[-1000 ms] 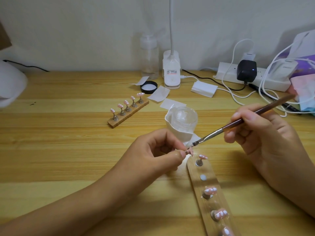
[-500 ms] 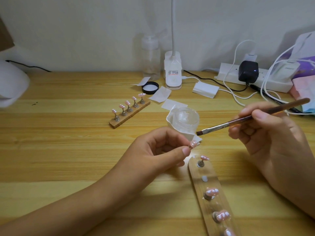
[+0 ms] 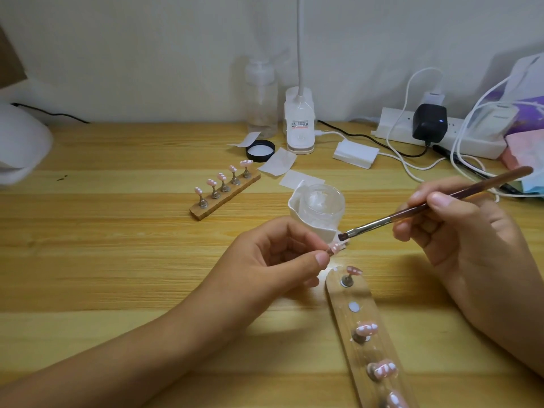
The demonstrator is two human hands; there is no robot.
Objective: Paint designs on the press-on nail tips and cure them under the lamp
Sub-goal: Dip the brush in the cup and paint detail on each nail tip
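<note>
Nail tip point(image 3: 336, 248) pinched in left hand point(image 3: 273, 260), below brush point(image 3: 412, 210).

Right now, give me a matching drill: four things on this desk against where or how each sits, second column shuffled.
Things:
1. brush
2. black lid
3. far holder
4. near holder

States:
a. shows one bare disc
b. carries five tips
c. held in the right hand
d. lies flat beside the lamp base

Pairs: 1-c, 2-d, 3-b, 4-a.
</note>
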